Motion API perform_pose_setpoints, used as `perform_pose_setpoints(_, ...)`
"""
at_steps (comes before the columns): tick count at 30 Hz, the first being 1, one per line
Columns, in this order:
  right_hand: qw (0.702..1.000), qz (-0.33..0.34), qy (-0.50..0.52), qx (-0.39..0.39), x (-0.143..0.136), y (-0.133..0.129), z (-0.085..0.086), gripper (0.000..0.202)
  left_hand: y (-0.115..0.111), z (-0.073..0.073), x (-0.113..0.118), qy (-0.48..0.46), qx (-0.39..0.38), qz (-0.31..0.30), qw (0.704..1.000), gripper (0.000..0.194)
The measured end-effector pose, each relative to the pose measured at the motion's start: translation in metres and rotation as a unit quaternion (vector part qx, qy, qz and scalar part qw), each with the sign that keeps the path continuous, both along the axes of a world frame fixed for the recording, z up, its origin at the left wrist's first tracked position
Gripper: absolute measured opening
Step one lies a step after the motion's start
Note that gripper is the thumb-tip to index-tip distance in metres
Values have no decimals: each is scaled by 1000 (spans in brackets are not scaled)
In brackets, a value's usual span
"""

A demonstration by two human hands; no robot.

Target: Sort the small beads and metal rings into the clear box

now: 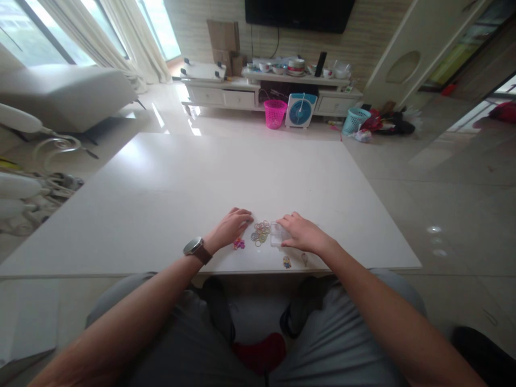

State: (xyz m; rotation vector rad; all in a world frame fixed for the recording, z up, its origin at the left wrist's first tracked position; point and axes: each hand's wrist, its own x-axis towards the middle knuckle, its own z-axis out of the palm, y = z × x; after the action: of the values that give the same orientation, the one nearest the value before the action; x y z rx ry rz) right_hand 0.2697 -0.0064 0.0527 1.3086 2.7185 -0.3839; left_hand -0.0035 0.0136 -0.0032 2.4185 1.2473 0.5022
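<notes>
Plastic box (276, 235) in the right hand's (300, 232) grip; left hand (230, 227), can't tell. Rings (262, 230) lie loose at the box's nine o'clock, pink pieces (239, 244) at the rings' eight, all outside it.

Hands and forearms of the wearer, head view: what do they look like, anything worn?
The left hand and right hand are ungloved, and no sleeves show on either forearm. The left wrist carries a round-faced wristwatch with a metallic rim and brown strap; the right wrist has nothing on it. Rings can't be made out.
</notes>
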Motion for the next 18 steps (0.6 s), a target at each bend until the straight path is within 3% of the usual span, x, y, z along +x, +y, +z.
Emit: perform_pose_setpoints(18,1000,-1,1,1,0,1,-5,54,-1,12,-2,-27,-43,21,998,20)
